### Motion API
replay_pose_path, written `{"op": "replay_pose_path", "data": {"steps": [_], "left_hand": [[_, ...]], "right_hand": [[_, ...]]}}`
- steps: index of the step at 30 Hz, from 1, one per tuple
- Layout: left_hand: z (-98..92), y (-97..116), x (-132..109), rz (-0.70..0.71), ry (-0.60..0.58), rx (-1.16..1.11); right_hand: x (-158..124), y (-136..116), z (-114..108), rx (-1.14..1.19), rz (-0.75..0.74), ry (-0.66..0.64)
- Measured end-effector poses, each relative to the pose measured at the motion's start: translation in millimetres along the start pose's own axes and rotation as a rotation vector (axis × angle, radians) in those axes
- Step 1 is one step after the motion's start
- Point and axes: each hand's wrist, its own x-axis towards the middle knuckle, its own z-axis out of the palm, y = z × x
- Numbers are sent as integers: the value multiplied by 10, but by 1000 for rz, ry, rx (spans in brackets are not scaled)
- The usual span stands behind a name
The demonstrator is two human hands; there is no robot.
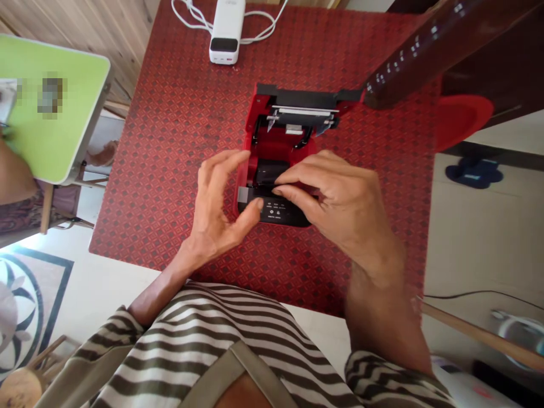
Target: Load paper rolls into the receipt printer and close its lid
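A small red and black machine that looks like a label printer (283, 215) stands on the table with its lid (304, 102) raised. Inside its red compartment lies a dark block (270, 170). My left hand (221, 198) is at the machine's left side, fingers spread, its thumb tip at the black button panel and a fingertip near the side wall. Over the compartment's front edge, my right hand (335, 195) has thumb and forefinger pinched together, just behind the panel. Whatever sits between those fingertips is hidden or too small to name.
A red patterned table (170, 158) carries a white power bank (227, 34) with white cables at the back. A dark glossy post (408, 56) slants in at the right, near a red stool (465, 119). Beside a green table (80, 85) at the left, a person's arm shows.
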Motion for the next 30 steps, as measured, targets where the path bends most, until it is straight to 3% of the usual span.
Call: {"op": "replay_pose_path", "data": {"steps": [2,4,14,19,22,24,27,30], "left_hand": [[-7,115,58,105,-49,126],[5,188,108,120,-76,209],[-15,255,145,209,18,215],[-73,283,119,252,-56,246],[-126,300,114,264,-106,285],[-161,309,118,283,-134,301],[-190,318,120,314,-154,320],[-192,325,106,331,-152,339]], "right_hand": [[-40,-18,34,-5,8,31],[-87,-25,56,-7,15,53],[-331,-26,-29,-20,-53,53],[-458,-28,31,-82,-80,160],[-508,-36,-79,-65,-148,172],[-450,-39,-211,-108,-186,252],[-182,18,-359,-242,-131,409],[158,152,-357,-263,-81,349]]}}
